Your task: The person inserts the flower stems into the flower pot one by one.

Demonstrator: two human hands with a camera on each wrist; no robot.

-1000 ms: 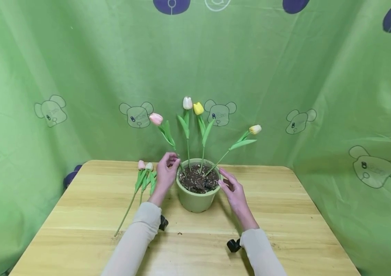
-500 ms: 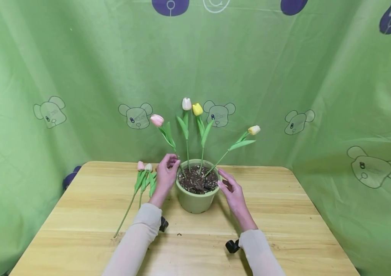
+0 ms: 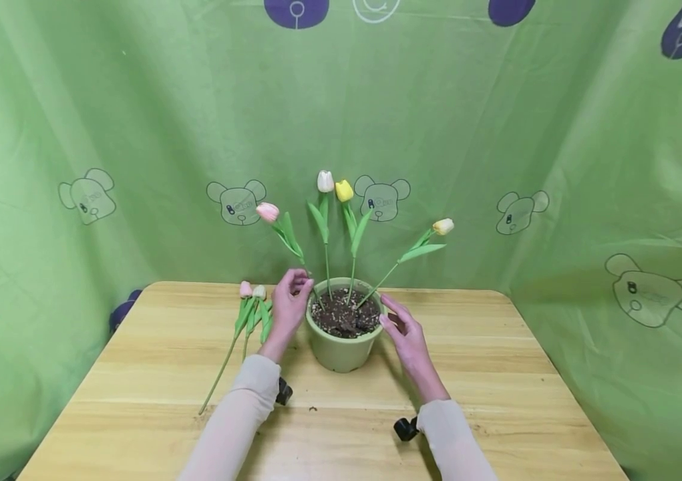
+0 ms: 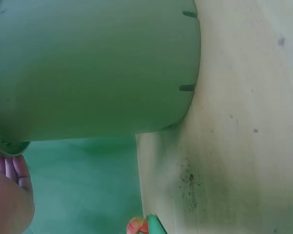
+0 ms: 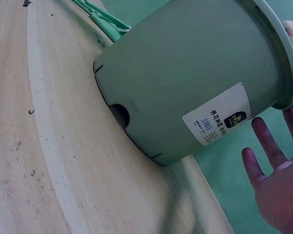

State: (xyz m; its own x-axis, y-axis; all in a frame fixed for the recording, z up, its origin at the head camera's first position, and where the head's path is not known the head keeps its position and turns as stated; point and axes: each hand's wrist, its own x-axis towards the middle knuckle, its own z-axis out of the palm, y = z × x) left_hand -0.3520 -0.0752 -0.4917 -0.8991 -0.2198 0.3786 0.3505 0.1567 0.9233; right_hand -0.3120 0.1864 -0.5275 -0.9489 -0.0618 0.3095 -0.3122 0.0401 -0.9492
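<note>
A pale green flower pot [image 3: 341, 353] filled with dark soil [image 3: 343, 314] stands on the table. Several artificial tulips rise from it: a pink tulip [image 3: 267, 212], a white tulip [image 3: 325, 182], a yellow tulip [image 3: 343, 191] and a cream-yellow tulip [image 3: 443, 227] leaning right. At the pot's left rim, my left hand [image 3: 289, 304] pinches the pink tulip's stem between thumb and fingers; its grip is out of sight in the left wrist view. My right hand [image 3: 407, 334] touches the right rim with fingertips, other fingers spread straight [image 5: 254, 165].
More tulips lie on the table left of my left hand, among them a pink one [image 3: 246, 289] and a white one [image 3: 259, 292]. Soil crumbs [image 4: 189, 183] dot the wooden table [image 3: 497, 387]. A green printed curtain [image 3: 425, 100] surrounds it.
The pink tulip's head has tipped slightly left and down while my left hand keeps hold of its stem. My right hand stays at the rim.
</note>
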